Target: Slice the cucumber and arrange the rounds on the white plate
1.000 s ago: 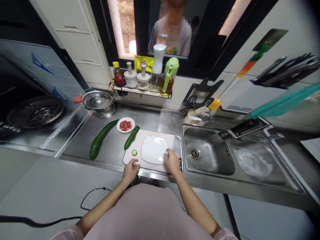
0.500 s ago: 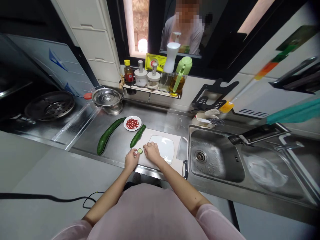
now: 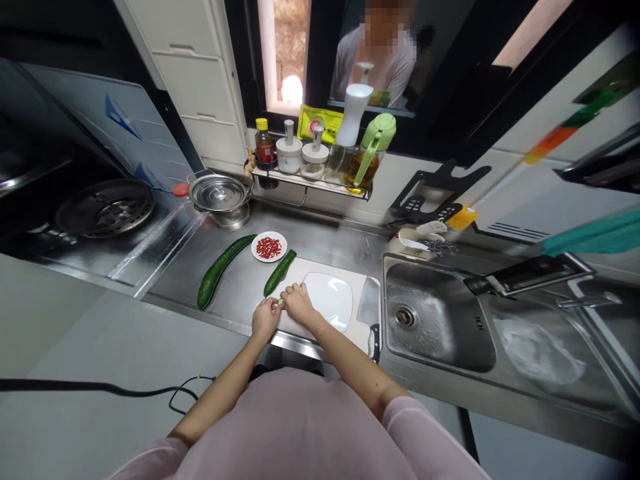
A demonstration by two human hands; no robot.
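A cucumber slice, pale with a green rim, shows between my hands over the left end of the cutting board. My left hand pinches it from the left. The curled fingers of my right hand close on its other side and partly cover it. Just beyond my hands lies a short cucumber, its near end at the board's edge. A white square plate rests on the board, right of my right hand. Along the board's right side lies a kitchen knife with a black handle.
A long cucumber lies left on the counter, near a small plate of chopped red pieces. Behind stand a lidded steel pot and a rack of seasonings. The sink is on the right.
My right hand has moved left to meet my left hand at the cucumber slice, which is now mostly covered. The whole view has shifted slightly.
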